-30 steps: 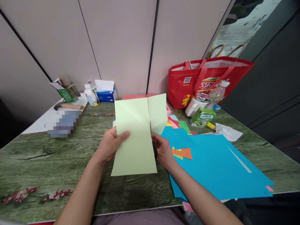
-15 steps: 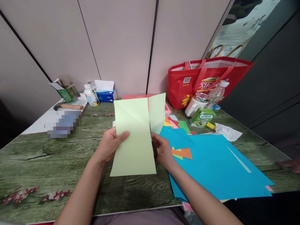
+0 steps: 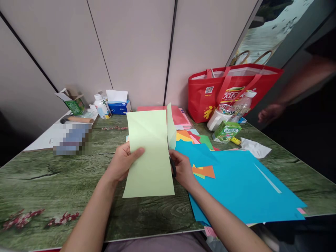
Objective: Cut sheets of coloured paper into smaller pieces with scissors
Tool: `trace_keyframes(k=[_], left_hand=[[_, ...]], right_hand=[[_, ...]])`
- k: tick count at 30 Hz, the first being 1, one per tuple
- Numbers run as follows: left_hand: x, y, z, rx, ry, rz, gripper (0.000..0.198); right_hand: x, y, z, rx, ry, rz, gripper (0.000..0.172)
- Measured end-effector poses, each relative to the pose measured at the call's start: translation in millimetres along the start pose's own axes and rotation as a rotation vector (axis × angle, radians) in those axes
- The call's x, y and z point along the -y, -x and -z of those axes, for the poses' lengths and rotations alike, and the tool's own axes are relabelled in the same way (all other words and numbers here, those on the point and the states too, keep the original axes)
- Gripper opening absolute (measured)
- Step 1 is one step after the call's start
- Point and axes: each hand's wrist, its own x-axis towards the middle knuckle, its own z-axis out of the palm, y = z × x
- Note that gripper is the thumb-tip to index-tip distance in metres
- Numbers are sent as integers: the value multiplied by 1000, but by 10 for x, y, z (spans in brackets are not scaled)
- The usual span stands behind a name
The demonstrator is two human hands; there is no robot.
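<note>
My left hand (image 3: 124, 161) grips a light green sheet of paper (image 3: 149, 154) by its left edge, thumb on the front and the other fingers behind. The sheet is held up above the table. At its right edge my right hand (image 3: 182, 168) is closed on black-handled scissors (image 3: 173, 168), whose blades are mostly hidden by the paper. A partly separated green strip (image 3: 171, 127) bends back at the upper right of the sheet. Below and to the right of my right hand lie blue sheets (image 3: 236, 185) with small orange and green paper scraps (image 3: 206, 172) on top.
A red shopping bag (image 3: 202, 94), a clear bottle (image 3: 243, 105) and a green drink carton (image 3: 227, 132) stand at the back right. A tissue box (image 3: 119, 107), a small bottle (image 3: 102, 106) and a hammer (image 3: 78, 119) are at the back left. Another person's arm (image 3: 301, 84) reaches in at right.
The green strip has swung inward and now shows narrower, edge-on. Another person's arm has come into view at the right. My hands have hardly moved.
</note>
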Motion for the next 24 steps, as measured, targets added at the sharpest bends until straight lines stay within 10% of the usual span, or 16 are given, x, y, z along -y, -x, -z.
trace_keyframes(k=[15, 20, 24], left_hand=[[-81, -48, 31, -323, 87, -82, 31], [-114, 8, 37, -170, 85, 26, 28], [-62, 53, 45, 65, 96, 70, 22]], right_hand=[[184, -82, 264, 379, 83, -181, 21], [196, -255, 516, -302, -134, 51, 24], [127, -285, 500, -258, -189, -54, 29]])
